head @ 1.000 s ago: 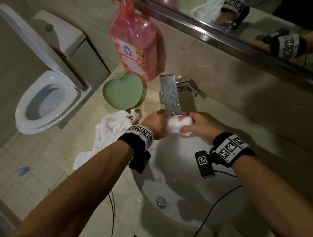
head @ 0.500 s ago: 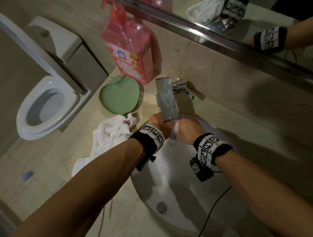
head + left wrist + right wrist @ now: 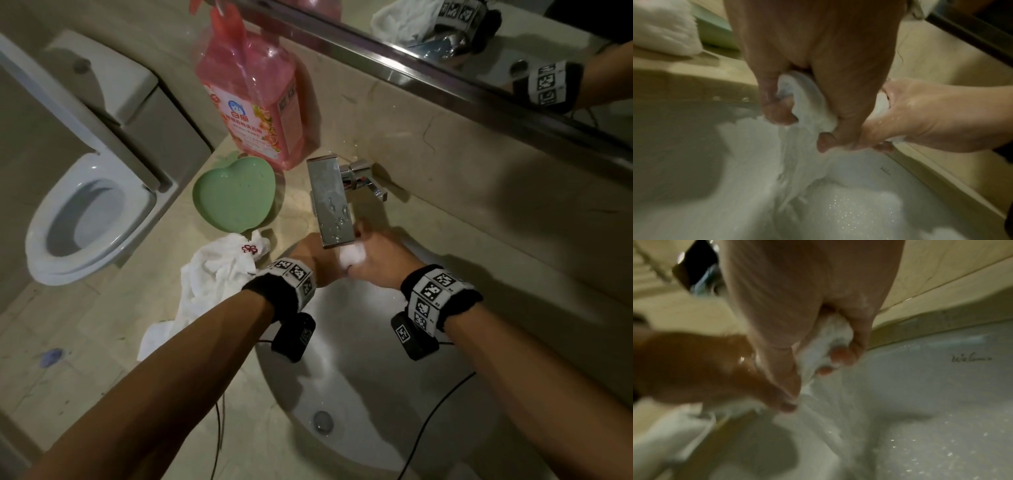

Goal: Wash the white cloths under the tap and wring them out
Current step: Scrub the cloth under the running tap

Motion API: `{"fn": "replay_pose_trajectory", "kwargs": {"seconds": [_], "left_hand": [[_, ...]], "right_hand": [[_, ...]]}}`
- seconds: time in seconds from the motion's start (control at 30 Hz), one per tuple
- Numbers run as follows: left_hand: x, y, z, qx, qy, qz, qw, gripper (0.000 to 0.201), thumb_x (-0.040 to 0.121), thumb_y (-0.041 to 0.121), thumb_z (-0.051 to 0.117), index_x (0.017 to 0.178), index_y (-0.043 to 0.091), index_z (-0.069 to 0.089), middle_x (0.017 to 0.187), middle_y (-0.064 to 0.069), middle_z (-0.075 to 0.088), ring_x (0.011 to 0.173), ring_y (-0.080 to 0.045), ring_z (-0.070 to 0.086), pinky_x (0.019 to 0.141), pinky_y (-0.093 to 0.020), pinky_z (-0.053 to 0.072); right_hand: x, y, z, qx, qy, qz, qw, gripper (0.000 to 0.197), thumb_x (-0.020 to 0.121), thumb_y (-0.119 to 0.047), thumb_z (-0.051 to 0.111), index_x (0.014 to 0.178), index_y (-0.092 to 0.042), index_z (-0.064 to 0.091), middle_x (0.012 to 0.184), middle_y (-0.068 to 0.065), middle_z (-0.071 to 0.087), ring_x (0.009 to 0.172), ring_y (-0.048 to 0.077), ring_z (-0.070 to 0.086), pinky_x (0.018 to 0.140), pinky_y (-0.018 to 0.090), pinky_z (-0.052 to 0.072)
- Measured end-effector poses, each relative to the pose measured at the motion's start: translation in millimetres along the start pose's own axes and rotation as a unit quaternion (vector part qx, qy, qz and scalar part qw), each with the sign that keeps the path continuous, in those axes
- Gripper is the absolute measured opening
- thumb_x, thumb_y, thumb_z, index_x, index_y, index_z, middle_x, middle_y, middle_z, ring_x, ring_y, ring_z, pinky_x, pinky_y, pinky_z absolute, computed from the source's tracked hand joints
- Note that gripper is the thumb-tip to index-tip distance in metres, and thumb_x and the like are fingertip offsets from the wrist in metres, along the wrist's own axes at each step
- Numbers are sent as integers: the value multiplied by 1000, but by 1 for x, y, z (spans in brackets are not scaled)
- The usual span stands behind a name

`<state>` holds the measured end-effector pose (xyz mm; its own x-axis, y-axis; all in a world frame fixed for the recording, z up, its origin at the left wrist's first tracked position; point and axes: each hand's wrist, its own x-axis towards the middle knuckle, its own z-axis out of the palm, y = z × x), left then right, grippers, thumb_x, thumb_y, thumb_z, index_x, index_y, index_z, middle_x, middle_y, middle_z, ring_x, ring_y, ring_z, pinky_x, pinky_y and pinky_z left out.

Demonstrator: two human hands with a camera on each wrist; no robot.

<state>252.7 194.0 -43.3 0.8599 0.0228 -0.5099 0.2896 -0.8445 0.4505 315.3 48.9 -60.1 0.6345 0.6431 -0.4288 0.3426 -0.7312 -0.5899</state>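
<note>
White and soaked, the cloth [image 3: 352,257] is held bunched between both hands, just below the tap [image 3: 330,202], a little above the middle of the head view and over the far part of the sink [image 3: 445,394]. Its long axis runs across, from one hand to the other, so the wringing twist is judged to turn around this line. The left hand [image 3: 313,258] is closed around the left end; in the left wrist view its fingers [image 3: 781,112] are curled tightly on the cloth and water is seen running down from it. The right hand [image 3: 378,262] grips the right end, with its fingertips [image 3: 840,356] pressed into the cloth. Both hands touch each other. A second white cloth [image 3: 212,284] lies on the table [image 3: 102,342], left of the sink, nearer to the left hand.
</note>
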Motion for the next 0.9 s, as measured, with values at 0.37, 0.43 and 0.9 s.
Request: {"fn": "replay_pose_trajectory", "kwargs": {"seconds": [0.37,0.43,0.9], "left_hand": [[-34,-24,2,-171,48,40,983,47,86,17,59,131,10,46,120,-10,62,109,-28,60,98,-42,49],[-40,-26,4,-227,63,52,970,52,84,10,63,133,13,47,123,-9,63,114,-26,60,99,-36,48],[-43,-26,4,-206,129,66,968,51,77,15,75,125,9,57,112,-8,67,100,-21,64,85,-29,52]], "right_hand": [[-16,-18,14,98,11,-137,986,26,80,10,65,98,-6,74,101,11,73,97,25,69,89,46,56],[-15,-25,17,79,36,-141,986,18,78,5,67,90,-8,71,97,11,70,91,27,67,88,45,56],[-37,-19,25,43,214,-67,974,28,75,-14,87,97,-10,70,88,-3,65,80,18,61,72,29,50]]}}
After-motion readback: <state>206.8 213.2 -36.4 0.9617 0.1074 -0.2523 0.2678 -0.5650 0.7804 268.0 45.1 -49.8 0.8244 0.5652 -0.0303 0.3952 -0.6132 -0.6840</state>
